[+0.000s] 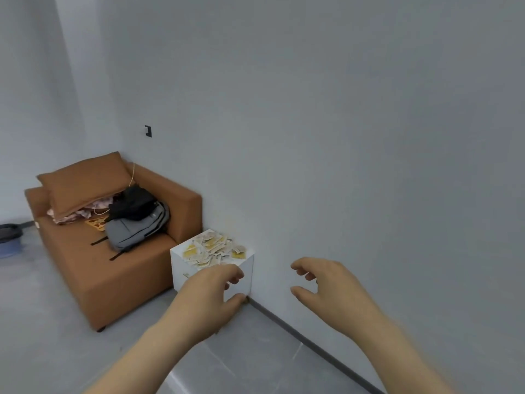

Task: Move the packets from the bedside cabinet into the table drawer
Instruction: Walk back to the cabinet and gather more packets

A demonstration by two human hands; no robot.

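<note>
A pile of several white and yellow packets (213, 248) covers the top of a small white bedside cabinet (181, 268) that stands against the grey wall, beside a sofa. My left hand (211, 297) is stretched out in front of the cabinet's near side, below the packets, with loosely curled fingers and nothing in it. My right hand (326, 288) hovers to the right of the cabinet, in front of the wall, fingers also loosely curled and empty. Neither hand touches the packets. No table drawer is in view.
A brown sofa (113, 268) left of the cabinet carries a cushion (85, 186), a grey backpack (136, 228) and a black bag (132, 203). A blue basin (8, 245) sits at the far left on the grey floor. A dark skirting strip runs along the wall.
</note>
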